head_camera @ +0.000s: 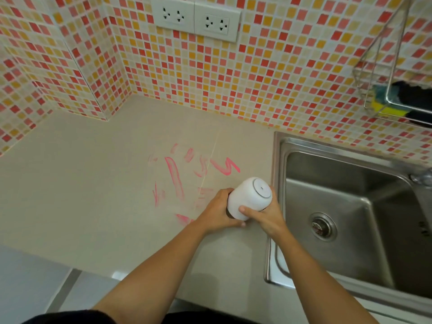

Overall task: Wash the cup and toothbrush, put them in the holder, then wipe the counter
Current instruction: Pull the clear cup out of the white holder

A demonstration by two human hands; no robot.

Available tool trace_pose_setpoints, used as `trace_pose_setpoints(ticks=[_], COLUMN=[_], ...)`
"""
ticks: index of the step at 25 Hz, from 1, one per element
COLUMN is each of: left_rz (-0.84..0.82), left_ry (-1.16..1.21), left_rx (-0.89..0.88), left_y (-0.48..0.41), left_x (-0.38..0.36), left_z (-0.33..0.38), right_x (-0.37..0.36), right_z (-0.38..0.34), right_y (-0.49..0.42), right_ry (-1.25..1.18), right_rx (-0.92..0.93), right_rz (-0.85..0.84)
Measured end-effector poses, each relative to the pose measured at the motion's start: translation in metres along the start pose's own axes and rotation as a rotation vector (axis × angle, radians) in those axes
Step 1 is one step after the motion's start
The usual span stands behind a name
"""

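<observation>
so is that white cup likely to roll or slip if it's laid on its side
Probably rolls: the white cup has a round body, and the sink edge is close. It looks rigid and smooth, so possibly slippery wet; left hand and right hand both grip it.

This was a small domestic kitchen, or a similar wash-up corner of a home. A pale beige counter [93, 195] ran into a tiled corner at 10 o'clock. A stainless-steel sink [279, 160] was set into it at 3 o'clock, with a round strainer drain [322, 226] in its basin. The walls behind were covered in small mosaic tiles [257, 78] of red, orange, pink and cream. At 12 o'clock a pair of white double power sockets [195, 19] sat in the tiling. At 2 o'clock a chrome wire rack [397, 105] hung on the wall, holding a yellow and blue scouring sponge [379, 100] beside something dark.
</observation>
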State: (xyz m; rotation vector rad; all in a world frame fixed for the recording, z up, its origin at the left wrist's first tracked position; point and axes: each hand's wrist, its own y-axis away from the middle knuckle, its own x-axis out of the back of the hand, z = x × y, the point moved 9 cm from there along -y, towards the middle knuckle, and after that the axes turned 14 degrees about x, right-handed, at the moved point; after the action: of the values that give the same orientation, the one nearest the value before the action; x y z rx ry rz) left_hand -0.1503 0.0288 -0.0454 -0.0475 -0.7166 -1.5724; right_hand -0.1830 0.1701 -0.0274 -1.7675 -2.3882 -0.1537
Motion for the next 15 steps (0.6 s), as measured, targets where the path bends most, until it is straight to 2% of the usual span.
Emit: trace_pose_setpoints(ticks=[6, 15], left_rz=[0.016, 0.044], left_ry=[0.018, 0.072], left_rx=[0.002, 0.010], left_y=[-0.002, 0.006], left_x=[-0.005, 0.000], left_z=[-0.003, 0.002], right_x=[0.005, 0.011], right_z=[0.005, -0.022], right_y=[-0.005, -0.006], right_ry=[-0.008, 0.067], right_rx=[-0.043, 0.050], right_rz=[-0.018, -0.006])
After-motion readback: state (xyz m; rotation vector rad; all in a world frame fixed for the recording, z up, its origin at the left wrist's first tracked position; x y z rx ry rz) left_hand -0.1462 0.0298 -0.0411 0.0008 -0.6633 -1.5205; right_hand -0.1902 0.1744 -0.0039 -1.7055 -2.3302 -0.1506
